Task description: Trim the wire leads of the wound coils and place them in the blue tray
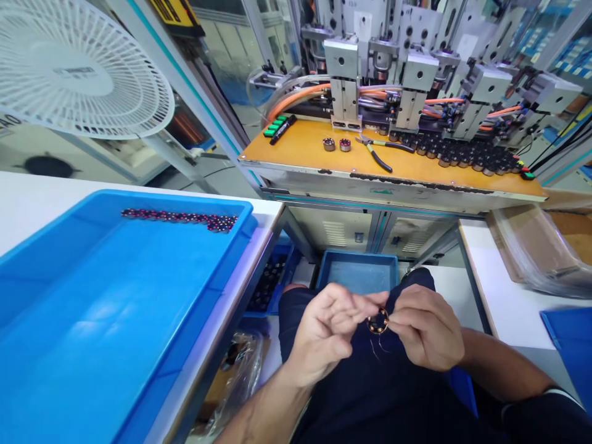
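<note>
My right hand (428, 327) pinches a small motor stator (378, 322) at its right edge, above my lap. The stator is a ring with copper windings, and thin loose wire ends (377, 350) hang below it. At the stator's upper left is my left hand (330, 324), its fingers reaching to the rim and its thumb held apart from them. Whether those fingertips press on the ring or take a wire is hard to make out.
A large blue tray (106, 308) on the left holds a row of stators (180, 217). On the orange machine bench (300, 145) are two stators (337, 144), pliers (386, 151), a black marker (283, 129) and many dark parts (462, 151). A fan (83, 74) stands left; boxes (541, 246) right.
</note>
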The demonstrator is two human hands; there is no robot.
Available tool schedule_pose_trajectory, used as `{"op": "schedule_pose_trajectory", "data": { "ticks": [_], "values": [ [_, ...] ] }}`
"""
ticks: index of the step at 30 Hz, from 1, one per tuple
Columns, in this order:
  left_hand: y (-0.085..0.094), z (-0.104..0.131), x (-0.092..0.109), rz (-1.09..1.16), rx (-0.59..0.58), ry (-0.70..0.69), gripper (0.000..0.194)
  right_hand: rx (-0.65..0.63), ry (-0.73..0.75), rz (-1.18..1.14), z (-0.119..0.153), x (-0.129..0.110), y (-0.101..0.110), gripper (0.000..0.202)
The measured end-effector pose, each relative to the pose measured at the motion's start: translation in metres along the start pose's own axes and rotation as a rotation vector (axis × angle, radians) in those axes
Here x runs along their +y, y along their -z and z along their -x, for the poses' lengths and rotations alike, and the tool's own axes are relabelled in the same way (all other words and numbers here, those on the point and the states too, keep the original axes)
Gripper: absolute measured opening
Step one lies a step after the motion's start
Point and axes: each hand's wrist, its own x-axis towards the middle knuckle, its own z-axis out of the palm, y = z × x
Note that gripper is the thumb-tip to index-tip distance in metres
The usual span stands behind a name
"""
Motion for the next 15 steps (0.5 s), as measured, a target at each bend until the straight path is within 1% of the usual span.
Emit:
{"op": "schedule_pose_trajectory", "data": {
  "ticks": [2, 3, 5, 6, 7, 10, 12, 15],
  "values": [
    [-0.0007, -0.0028, 0.0000, -0.050, 0.012, 0.142, 0.046, -0.001, 0.081, 0.028, -0.0001, 0.0026, 0.0016, 0.015],
    [-0.0006, -0.0041, 0.0004, -0.085, -0.011, 0.215, 0.049, 0.000, 0.108, 0.041, -0.0002, 0.0035, 0.0025, 0.015],
    [-0.0003, -0.0059, 0.0018, -0.141, -0.068, 0.332, 0.047, -0.007, 0.122, 0.072, -0.0003, 0.0043, 0.0041, 0.015],
    [-0.0003, -0.0062, 0.0026, -0.158, -0.085, 0.354, 0.044, -0.017, 0.116, 0.089, -0.0002, 0.0043, 0.0048, 0.016],
    [-0.0006, -0.0062, 0.0033, -0.171, -0.086, 0.348, 0.040, -0.026, 0.105, 0.105, 0.0002, 0.0041, 0.0053, 0.015],
    [-0.0023, -0.0048, 0.0035, -0.223, -0.017, 0.266, 0.030, -0.020, 0.046, 0.147, 0.0022, 0.0029, 0.0051, 0.013],
    [-0.0031, -0.0035, 0.0017, -0.228, 0.008, 0.224, 0.028, -0.003, -0.029, 0.157, 0.0033, 0.0016, 0.0037, 0.011],
    [-0.0026, -0.0026, -0.0013, -0.192, 0.008, 0.183, 0.027, -0.004, -0.136, 0.132, 0.0028, -0.0005, 0.0017, 0.013]
  ]
}}
